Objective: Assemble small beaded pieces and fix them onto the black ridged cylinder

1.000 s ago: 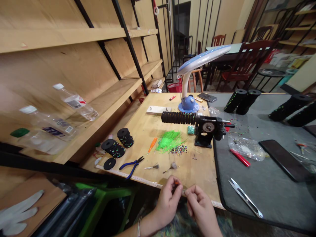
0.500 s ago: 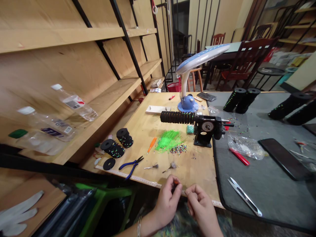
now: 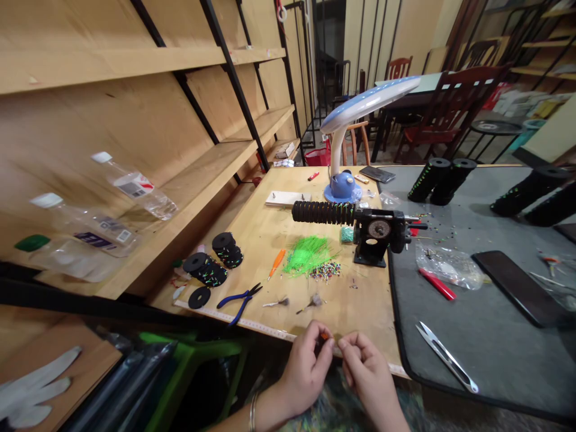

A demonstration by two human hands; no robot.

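Observation:
My left hand [image 3: 305, 367] pinches a small orange and black piece [image 3: 323, 337] at the near edge of the wooden table [image 3: 270, 234]. Right beside it, my right hand [image 3: 365, 369] has its fingers curled and pinched together; what they hold is too small to make out. Just beyond the hands lie two small feathered pieces [image 3: 310, 302], a pile of coloured beads [image 3: 324, 271] and a bundle of bright green strands [image 3: 306, 254]. A black hand-crank winder [image 3: 373, 235] with a ribbed black rod [image 3: 321, 212] stands further back.
Blue pliers [image 3: 238, 299], an orange tool [image 3: 277, 263] and black discs [image 3: 211, 267] lie left. On the grey mat [image 3: 486, 324] are thread snips [image 3: 445, 357], a red tool [image 3: 437, 284], a plastic bag [image 3: 447, 264] and a phone [image 3: 522, 288]. A blue lamp [image 3: 346, 144] stands behind. Bottles [image 3: 130, 186] lie on the shelf.
Both hands stay together at the table's near edge with only slight finger shifts. The view has drifted a little.

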